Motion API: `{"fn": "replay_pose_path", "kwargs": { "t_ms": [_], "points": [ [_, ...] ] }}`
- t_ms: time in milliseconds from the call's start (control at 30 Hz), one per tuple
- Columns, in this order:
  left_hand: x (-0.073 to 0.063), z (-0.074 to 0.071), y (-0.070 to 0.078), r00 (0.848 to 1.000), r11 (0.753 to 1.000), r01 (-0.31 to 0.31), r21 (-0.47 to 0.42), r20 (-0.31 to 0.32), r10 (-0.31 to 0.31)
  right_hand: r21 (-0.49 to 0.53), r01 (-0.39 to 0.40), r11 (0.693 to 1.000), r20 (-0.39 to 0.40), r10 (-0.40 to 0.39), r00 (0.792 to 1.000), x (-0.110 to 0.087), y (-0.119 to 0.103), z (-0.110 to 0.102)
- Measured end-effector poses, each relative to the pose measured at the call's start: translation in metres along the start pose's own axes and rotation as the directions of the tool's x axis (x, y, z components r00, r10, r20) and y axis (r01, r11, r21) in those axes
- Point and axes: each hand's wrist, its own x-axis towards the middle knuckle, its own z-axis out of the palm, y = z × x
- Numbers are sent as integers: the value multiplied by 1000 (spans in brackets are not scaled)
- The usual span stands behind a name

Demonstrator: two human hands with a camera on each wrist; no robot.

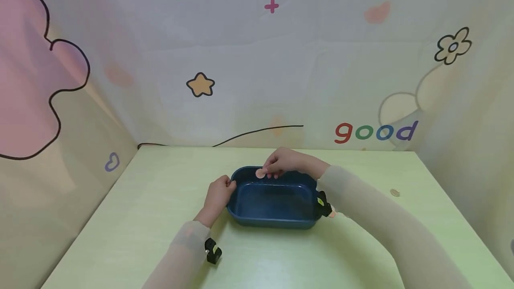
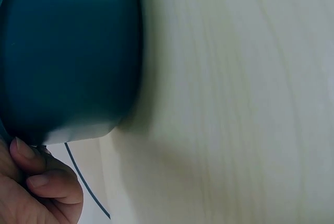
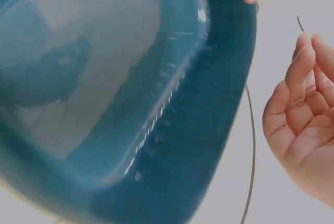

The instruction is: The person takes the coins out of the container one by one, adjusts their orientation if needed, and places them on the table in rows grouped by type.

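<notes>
A dark blue rectangular baking dish with rounded corners stands on the table. My left hand grips its left end, thumb at the rim, and the left wrist view shows the curled fingers beside the dish wall. Over the back rim, my right hand pinches a round copper-coloured coin between thumb and fingertips. In the right wrist view that coin appears edge-on as a thin dark line. The dish's glossy inside holds nothing that shows.
On the pale table, another coin lies off to the right. A small pinkish piece peeks out beside the black camera on my right wrist. A printed cloth hangs behind the table's far edge.
</notes>
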Motion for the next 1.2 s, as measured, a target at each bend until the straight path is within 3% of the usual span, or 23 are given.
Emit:
{"fn": "replay_pose_path", "kwargs": {
  "t_ms": [167, 400, 700, 900, 1200],
  "points": [
    [3, -1, 0, 1000, 1000, 16, -7, -3, -16, 60, -24, 998, -92, 29, 995, -34, 24, -23],
    [4, -2, -4, 999, 999, 32, -25, 21, -31, 52, -82, 995, -236, 92, 967, -104, 75, -49],
    [7, -6, -7, 1000, 1000, 0, -21, 13, 0, 146, -196, 970, -371, 238, 898, -183, 146, -64],
    [4, -9, -10, 1000, 1000, 15, -8, 19, -15, 221, -243, 944, -378, 313, 871, -214, 181, -51],
    [4, -11, -10, 1000, 1000, 17, -14, 16, -17, 228, -362, 904, -417, 426, 803, -246, 218, -44]
  ]
}}
